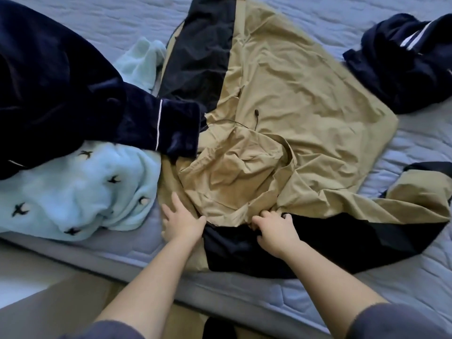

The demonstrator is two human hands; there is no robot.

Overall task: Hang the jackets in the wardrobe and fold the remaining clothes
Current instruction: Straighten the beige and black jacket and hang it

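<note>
A tan and black jacket [293, 99] lies spread across the bed, its hood bunched toward the near edge. My left hand [182, 222] rests flat on the jacket's near left side with fingers straight and spread. My right hand [275, 232] has its fingers curled into the fabric where the tan hood meets the black panel. A navy velvet garment with white piping [61, 89] lies at the left, partly over a light blue fleece with dark bird prints [80, 194].
Another navy garment with white stripes [403, 59] is crumpled at the far right. The blue quilted mattress [281, 297] ends at its near edge just under my forearms. Floor shows at the lower left.
</note>
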